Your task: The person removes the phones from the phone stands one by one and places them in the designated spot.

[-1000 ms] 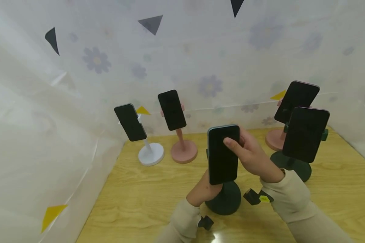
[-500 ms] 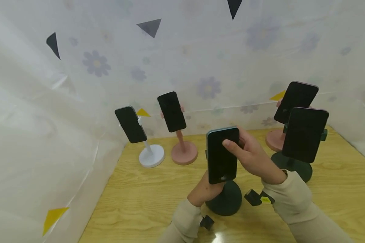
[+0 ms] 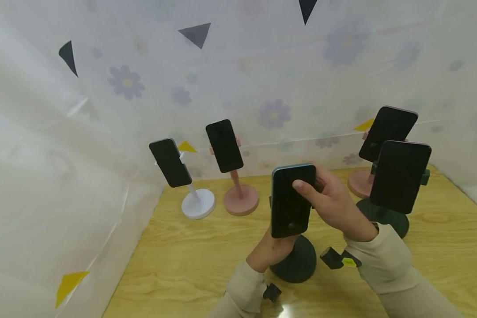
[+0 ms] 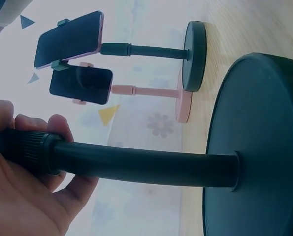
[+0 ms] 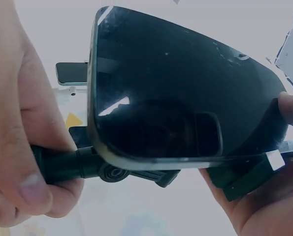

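The left hand (image 3: 271, 251) grasps the dark green, round-based stand (image 3: 296, 265) by its ribbed collar (image 4: 36, 153). The right hand (image 3: 337, 206) pinches the blue-edged, black-screened phone (image 3: 287, 218) at the stand's green clamp (image 5: 247, 178), thumb on the glass. Writing on the small yellow label (image 3: 348, 262) at the right beige sleeve (image 3: 385, 258) is too small to read.

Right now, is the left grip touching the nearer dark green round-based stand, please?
Touching: left wrist view shows the left grip curled around its pole.

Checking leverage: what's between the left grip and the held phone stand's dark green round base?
Only a smooth stretch of dark green cylindrical pole; left wrist view shows it.
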### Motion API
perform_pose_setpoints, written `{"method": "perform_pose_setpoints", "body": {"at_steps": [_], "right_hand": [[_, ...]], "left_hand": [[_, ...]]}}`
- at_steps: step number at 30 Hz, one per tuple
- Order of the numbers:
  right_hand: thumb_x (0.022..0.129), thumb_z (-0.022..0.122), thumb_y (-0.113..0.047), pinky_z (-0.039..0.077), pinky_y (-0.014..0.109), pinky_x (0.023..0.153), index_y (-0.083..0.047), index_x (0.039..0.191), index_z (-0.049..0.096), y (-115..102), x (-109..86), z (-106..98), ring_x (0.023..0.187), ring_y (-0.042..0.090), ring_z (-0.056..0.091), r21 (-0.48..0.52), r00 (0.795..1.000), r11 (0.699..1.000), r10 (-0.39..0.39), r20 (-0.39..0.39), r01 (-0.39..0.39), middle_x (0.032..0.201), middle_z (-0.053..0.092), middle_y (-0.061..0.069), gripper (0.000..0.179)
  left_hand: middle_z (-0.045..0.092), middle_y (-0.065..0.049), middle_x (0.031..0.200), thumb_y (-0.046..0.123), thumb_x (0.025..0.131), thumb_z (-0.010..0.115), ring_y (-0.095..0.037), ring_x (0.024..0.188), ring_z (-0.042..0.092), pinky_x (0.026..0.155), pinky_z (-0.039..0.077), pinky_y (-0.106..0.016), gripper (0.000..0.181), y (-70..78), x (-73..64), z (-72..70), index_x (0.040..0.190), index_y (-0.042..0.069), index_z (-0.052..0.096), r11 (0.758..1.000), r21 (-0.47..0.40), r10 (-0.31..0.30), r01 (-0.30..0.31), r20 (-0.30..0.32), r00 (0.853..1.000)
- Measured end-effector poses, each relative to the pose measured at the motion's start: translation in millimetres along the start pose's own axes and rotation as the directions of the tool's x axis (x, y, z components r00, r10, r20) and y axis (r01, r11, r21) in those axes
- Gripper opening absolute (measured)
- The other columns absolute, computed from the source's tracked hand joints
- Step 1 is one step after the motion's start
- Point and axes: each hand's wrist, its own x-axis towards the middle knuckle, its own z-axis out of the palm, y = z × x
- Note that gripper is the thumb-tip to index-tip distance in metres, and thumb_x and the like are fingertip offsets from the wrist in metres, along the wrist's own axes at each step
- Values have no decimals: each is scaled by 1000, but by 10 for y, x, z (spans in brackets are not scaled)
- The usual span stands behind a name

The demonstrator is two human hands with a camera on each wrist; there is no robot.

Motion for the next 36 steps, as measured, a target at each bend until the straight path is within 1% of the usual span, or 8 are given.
{"method": "perform_pose_setpoints", "body": {"at_steps": [6,11,16,20,23,27,30,36], "right_hand": [[100,53,0,54,19,74,-10,124,56,-63,-11,-26,86,5,68,-5,998,1000,0,-61,0,102,68,-12,26],[99,52,2,52,18,74,-10,121,58,-119,-19,-18,87,6,66,112,990,992,-35,-139,51,101,67,-6,25],[103,47,-1,42,26,59,-7,115,55,-119,-25,9,70,13,52,293,988,947,-96,-124,129,89,59,-2,16],[103,45,-2,46,25,60,-7,115,55,-99,-33,15,73,11,57,394,983,902,-153,-97,179,93,63,-2,16],[102,45,2,53,26,65,2,115,56,-104,-19,8,78,15,65,485,955,823,-270,-125,296,96,67,5,17],[102,46,1,58,26,70,8,112,56,-154,-34,-26,80,18,71,506,908,754,-371,-196,418,97,69,11,16],[102,47,2,59,25,71,7,113,56,-199,-87,-65,82,17,72,501,905,753,-356,-233,426,99,69,11,16],[100,44,9,59,25,70,9,112,54,-219,-207,-132,83,18,70,497,917,772,-310,-250,396,100,66,11,16]], "left_hand": [[49,-12,82,14,108,38,-6,69,41,70,40,-19,11,21,52,21,113,9,46,990,22,137,-137,10,991],[48,-10,75,15,108,37,-4,64,40,64,41,-17,15,3,95,36,122,11,41,969,45,245,-244,-7,970],[48,-7,75,19,109,37,-1,62,38,64,38,-16,20,27,40,11,127,10,40,978,54,202,-201,-1,979],[46,-6,73,20,109,36,-2,60,37,63,37,-17,15,29,35,13,114,8,44,983,40,177,-177,6,984],[47,-8,74,21,109,36,-3,62,40,63,41,-18,16,-11,79,39,104,9,45,986,22,163,-163,11,987],[53,-5,84,25,109,35,-2,71,46,70,45,-20,19,-6,83,47,113,10,46,996,45,73,-72,-5,997],[54,-2,88,27,109,36,-3,74,48,71,44,-19,20,-7,57,44,116,10,45,997,77,33,-30,-32,999],[52,-7,85,21,109,37,-4,72,45,69,40,-17,15,-15,40,31,109,7,45,992,82,103,-99,-48,994]]}}
